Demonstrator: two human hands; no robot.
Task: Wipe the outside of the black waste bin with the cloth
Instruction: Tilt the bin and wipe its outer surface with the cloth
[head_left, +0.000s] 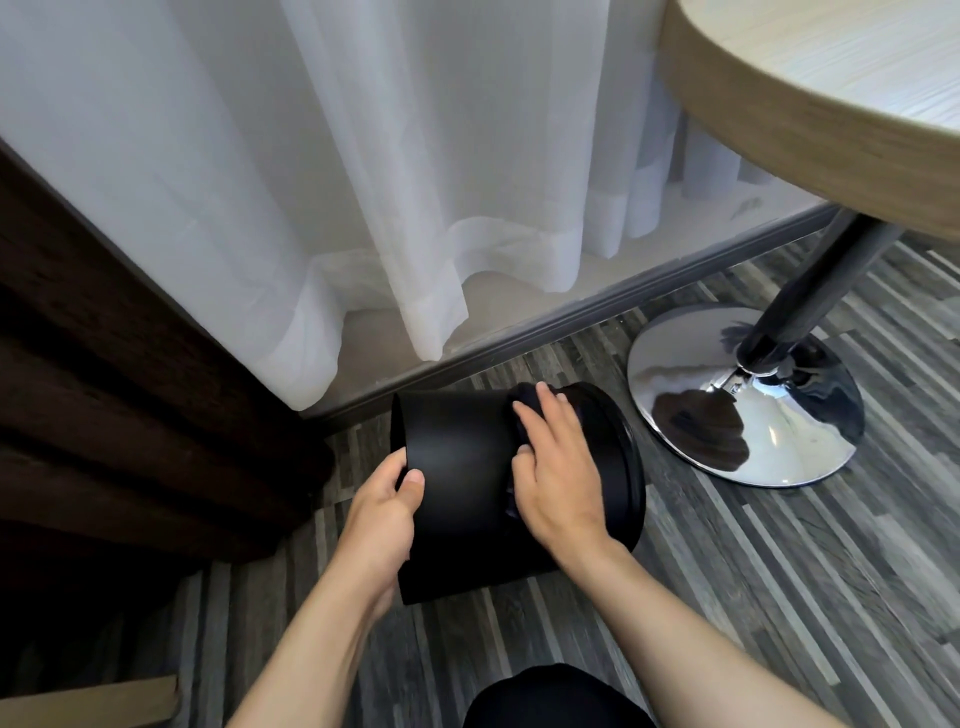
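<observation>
The black waste bin (462, 467) lies on its side on the grey wood-pattern floor, its rimmed end pointing right. My left hand (384, 514) grips the bin's left end, thumb on the wall and fingers curled around the edge. My right hand (558, 467) lies flat on the upper right part of the wall, pressing a dark cloth (522, 402) against it. Only bits of the cloth show, above and below my palm.
A round table's chrome base (779, 441) and dark pole (815, 291) stand just right of the bin, with the wooden tabletop (810, 88) overhead. White sheer curtains (311, 182) and a grey baseboard (571, 322) run behind. A dark brown curtain (119, 389) hangs at left.
</observation>
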